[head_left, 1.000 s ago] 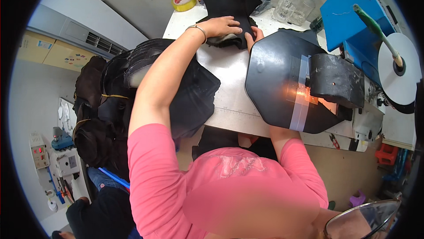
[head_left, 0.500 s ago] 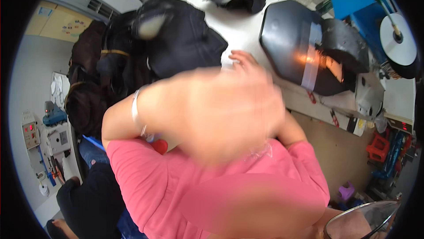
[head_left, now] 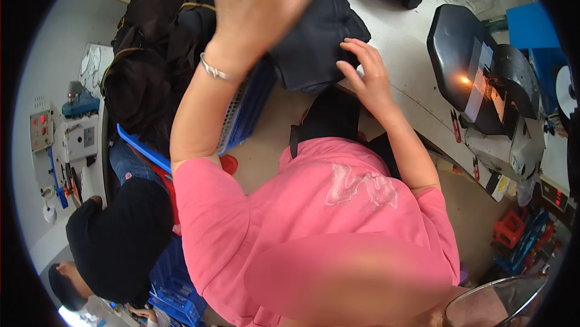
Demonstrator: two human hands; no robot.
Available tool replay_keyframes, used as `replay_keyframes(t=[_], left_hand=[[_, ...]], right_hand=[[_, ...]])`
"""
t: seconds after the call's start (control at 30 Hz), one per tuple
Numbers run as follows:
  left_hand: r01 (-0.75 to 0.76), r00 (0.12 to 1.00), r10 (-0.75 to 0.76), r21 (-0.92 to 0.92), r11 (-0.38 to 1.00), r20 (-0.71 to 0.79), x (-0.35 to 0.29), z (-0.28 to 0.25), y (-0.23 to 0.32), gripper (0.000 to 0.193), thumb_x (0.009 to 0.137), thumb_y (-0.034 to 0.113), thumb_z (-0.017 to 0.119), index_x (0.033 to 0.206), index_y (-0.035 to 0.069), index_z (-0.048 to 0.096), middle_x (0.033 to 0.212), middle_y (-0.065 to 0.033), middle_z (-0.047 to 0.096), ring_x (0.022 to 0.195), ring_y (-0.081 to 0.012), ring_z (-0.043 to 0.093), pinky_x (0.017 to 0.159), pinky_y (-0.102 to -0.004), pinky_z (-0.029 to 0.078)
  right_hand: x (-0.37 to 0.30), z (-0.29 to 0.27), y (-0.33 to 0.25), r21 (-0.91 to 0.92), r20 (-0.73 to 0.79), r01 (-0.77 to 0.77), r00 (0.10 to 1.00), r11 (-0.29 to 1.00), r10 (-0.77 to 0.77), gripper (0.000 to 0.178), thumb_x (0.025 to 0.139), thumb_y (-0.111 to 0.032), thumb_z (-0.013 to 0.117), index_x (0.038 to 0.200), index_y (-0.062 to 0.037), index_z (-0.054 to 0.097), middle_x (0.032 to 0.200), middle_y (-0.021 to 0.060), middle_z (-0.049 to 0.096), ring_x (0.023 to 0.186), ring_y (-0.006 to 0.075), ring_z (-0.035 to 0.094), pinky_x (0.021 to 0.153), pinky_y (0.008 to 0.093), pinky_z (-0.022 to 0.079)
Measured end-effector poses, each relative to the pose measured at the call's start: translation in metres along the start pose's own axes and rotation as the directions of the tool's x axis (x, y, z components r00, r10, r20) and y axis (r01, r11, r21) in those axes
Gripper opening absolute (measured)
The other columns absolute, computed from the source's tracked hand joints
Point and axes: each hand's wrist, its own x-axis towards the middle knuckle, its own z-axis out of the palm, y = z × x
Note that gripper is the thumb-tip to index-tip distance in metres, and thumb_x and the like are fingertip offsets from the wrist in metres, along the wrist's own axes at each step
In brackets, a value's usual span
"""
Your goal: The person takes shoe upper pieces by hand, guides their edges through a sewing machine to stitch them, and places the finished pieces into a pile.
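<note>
Since half a second ago, the left hand [head_left: 254, 9] has been moved from before the chest to over the black fabric stack [head_left: 320, 34], partly hiding it. Its fingertips are cut off; its grip cannot be told. By the stack's edge, the right hand [head_left: 370, 79] is loosely spread, contact unclear.

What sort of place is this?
Likely a garment workshop: a pile of black fabric pieces, a lit machine with a black plate on the white worktable, and a blue plastic crate.
</note>
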Motion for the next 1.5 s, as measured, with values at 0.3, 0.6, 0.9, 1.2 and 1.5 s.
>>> replay_keyframes(t=[0.3,0.6,0.9,1.2,1.5], left_hand=[[0.036,0.990,-0.016,0.141,0.989,-0.139,-0.055,0.044,-0.032,0.030,0.083,0.013,0.080,0.112,0.015,0.074,0.125,-0.0018,0.068,0.110,-0.0243,0.063,0.096,-0.0372,0.048],[-0.244,0.875,0.054,-0.341,0.908,-0.482,-0.036,-0.023,0.029,0.031,0.076,-0.015,0.079,0.096,0.005,0.065,0.095,-0.0106,0.061,0.085,-0.0279,0.065,0.075,-0.0377,0.060],[-0.235,0.922,-0.110,-0.762,0.603,-0.372,0.084,0.020,0.086,0.027,0.084,-0.009,0.078,0.106,0.002,0.069,0.111,-0.0090,0.065,0.092,-0.0158,0.065,0.077,-0.0262,0.057],[-0.368,0.817,0.557,-0.612,0.700,0.147,0.066,0.127,0.167,0.022,0.088,0.013,0.072,0.110,0.015,0.074,0.112,-0.0042,0.071,0.106,-0.0262,0.065,0.095,-0.0385,0.048],[-0.301,0.920,0.361,-0.316,0.900,0.152,0.046,0.124,0.197,0.024,0.086,0.021,0.077,0.105,0.007,0.073,0.114,-0.0089,0.072,0.104,-0.0277,0.069,0.095,-0.0439,0.051]], right_hand=[[0.002,0.007,-0.007,-0.003,-0.046,-0.063,0.997,0.998,0.063,0.028,0.087,-0.012,0.074,0.114,-0.0074,0.069,0.126,0.0107,0.065,0.113,0.0318,0.062,0.096,0.0407,0.052],[0.009,-0.011,-0.014,0.278,-0.227,-0.150,0.950,0.949,0.216,0.065,0.089,-0.022,0.079,0.143,-0.0018,0.049,0.135,0.0169,0.062,0.121,0.0265,0.062,0.102,0.0374,0.049],[-0.046,-0.119,-0.072,0.955,0.067,-0.194,0.877,0.225,0.475,0.025,0.104,-0.021,0.062,0.122,-0.0032,0.062,0.101,0.0065,0.073,0.075,0.0119,0.069,0.058,0.0224,0.055],[-0.078,-0.154,-0.079,0.957,0.253,-0.014,0.532,-0.290,0.808,0.025,0.106,-0.023,0.057,0.127,-0.0089,0.059,0.108,0.0025,0.072,0.093,0.0104,0.071,0.065,0.0269,0.060],[-0.095,-0.150,-0.059,0.955,0.244,-0.017,0.611,-0.296,0.753,0.025,0.109,-0.025,0.052,0.128,-0.0101,0.058,0.108,0.0028,0.071,0.090,0.0110,0.072,0.066,0.0255,0.060]])
